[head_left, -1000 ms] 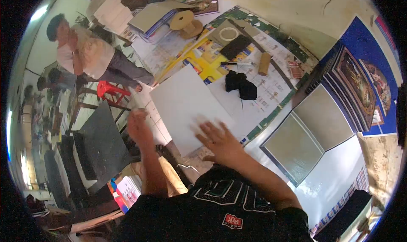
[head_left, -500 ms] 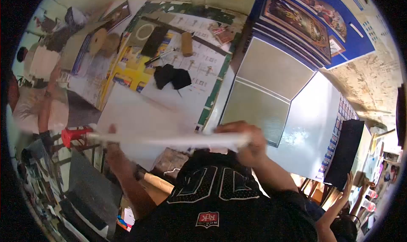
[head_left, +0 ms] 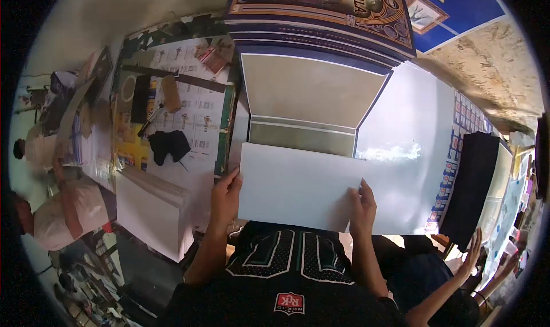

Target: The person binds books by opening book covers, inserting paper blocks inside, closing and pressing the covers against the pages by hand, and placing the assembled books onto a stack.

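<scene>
A white sheet (head_left: 295,186) is held level in front of my body. My left hand (head_left: 227,196) grips its left edge, and my right hand (head_left: 362,205) grips its right edge, with the thumb on top. Beneath and beyond the sheet lies an open cover (head_left: 312,95) with grey-beige inner boards and a dark border; the sheet hides its near part. To the left, a stack of white sheets (head_left: 150,212) rests at the table's near edge.
Books (head_left: 326,12) are stacked behind the cover. A black cloth (head_left: 169,147), a brown roll (head_left: 171,94) and a pen lie on the left table. Dark strips (head_left: 471,184) lie at right. A co-worker's hand (head_left: 471,258) is at lower right, and another person (head_left: 69,212) at far left.
The view has turned right. The white sheet, first on the left table and then lifted between both hands, is now over the open cover's near part.
</scene>
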### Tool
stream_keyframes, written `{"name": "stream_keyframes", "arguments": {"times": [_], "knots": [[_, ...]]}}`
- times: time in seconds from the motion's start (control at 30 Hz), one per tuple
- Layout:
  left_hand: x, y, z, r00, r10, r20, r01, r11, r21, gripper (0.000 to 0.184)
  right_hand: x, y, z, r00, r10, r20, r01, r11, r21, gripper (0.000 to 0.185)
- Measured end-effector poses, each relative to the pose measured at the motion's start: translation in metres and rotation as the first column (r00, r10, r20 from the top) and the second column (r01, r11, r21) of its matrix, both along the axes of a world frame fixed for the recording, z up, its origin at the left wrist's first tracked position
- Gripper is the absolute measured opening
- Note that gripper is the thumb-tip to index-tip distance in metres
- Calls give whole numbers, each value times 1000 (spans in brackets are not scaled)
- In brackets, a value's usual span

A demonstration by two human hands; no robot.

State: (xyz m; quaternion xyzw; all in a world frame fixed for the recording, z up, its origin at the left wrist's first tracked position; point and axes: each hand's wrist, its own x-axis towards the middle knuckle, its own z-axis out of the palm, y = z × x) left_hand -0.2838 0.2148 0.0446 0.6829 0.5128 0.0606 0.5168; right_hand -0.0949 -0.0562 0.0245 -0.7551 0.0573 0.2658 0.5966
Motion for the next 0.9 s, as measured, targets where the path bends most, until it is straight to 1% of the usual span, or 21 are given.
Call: {"name": "stream_keyframes", "arguments": {"times": [0.03,0.07,0.1,0.17,0.23,0.27,0.3,0.33,0.4,0.43,0.47,0.53,0.57,0.63,0.67,0.73,0.87,0.9], "knots": [[5,1,-2,1000,3,-14,-3,1000,1,29,7,0,-4,1000,23,-10,-24,999,-49,43],[10,3,-4,1000,1,-19,-1,999,48,30,13,3,-6,999,48,-20,-50,994,-95,41],[14,5,-6,1000,2,-24,1,995,97,30,18,6,-7,998,54,-32,-56,995,-88,41],[14,6,-20,998,35,-53,-31,996,81,29,27,9,-9,990,131,41,-118,963,-243,33],[18,9,-26,994,77,-77,-72,995,73,29,38,4,-22,984,174,33,-161,954,-252,33],[19,8,-27,995,51,-83,-37,987,155,28,39,4,-28,979,203,31,-187,944,-272,32],[22,8,-28,996,21,-89,0,972,235,27,42,10,-21,983,186,-13,-182,945,-272,32],[25,9,-29,995,34,-98,-9,971,241,27,45,11,-27,980,197,-22,-196,944,-265,32],[32,7,-25,987,37,-155,2,968,250,26,51,11,-35,972,218,93,-185,943,-277,35],[40,7,-18,991,34,-129,1,966,257,26,52,15,-33,988,147,45,-134,967,-217,36],[43,9,-19,990,39,-137,-3,967,253,26,54,19,-31,988,153,37,-141,965,-221,36],[47,13,-23,989,45,-143,-3,960,281,26,58,29,-26,994,110,12,-103,962,-252,36],[48,14,-26,988,51,-147,-8,960,279,26,61,35,-20,993,116,7,-110,961,-253,36],[48,18,-31,982,36,-186,26,946,323,24,65,47,-6,984,166,-67,-179,922,-343,32],[49,19,-30,981,41,-187,23,946,324,24,66,50,-6,983,170,-68,-183,922,-341,32],[53,18,-27,983,16,-181,38,955,294,24,68,50,-7,979,199,-52,-203,885,-419,30],[57,20,-28,989,4,-150,41,956,291,25,65,41,-18,975,223,-18,-208,874,-440,28],[59,20,-25,988,-6,-156,55,949,312,24,64,37,-23,980,198,-17,-188,895,-404,29]]}}
